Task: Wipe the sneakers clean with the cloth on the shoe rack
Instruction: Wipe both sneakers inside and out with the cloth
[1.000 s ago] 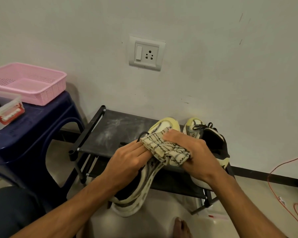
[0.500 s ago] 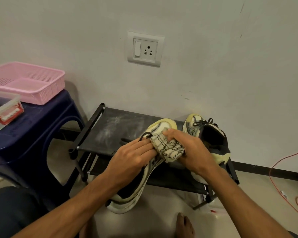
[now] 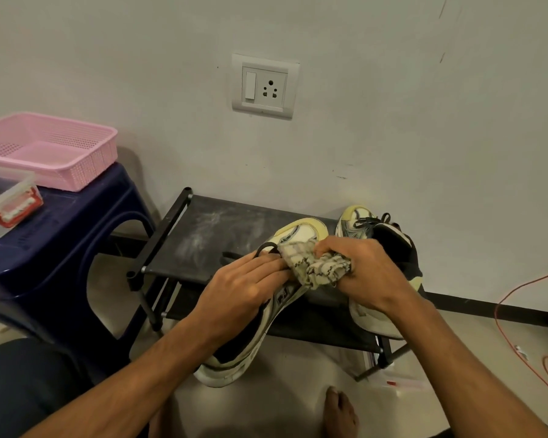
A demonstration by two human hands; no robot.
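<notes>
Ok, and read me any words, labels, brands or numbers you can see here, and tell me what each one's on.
Nothing reads clearly.
Red label on the clear container: white print, too blurred to read.
Dark patch on the held sneaker: a mark, too small to read.
Red mark on the white packet by the rack: unreadable.
Pattern on the cloth: lines only, no words.
On the switch plate: no lettering visible.

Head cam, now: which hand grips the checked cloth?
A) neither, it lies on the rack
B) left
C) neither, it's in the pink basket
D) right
D: the right hand has its fingers curled round the bunched cloth and presses it on the sneaker, which the left hand holds.
</notes>
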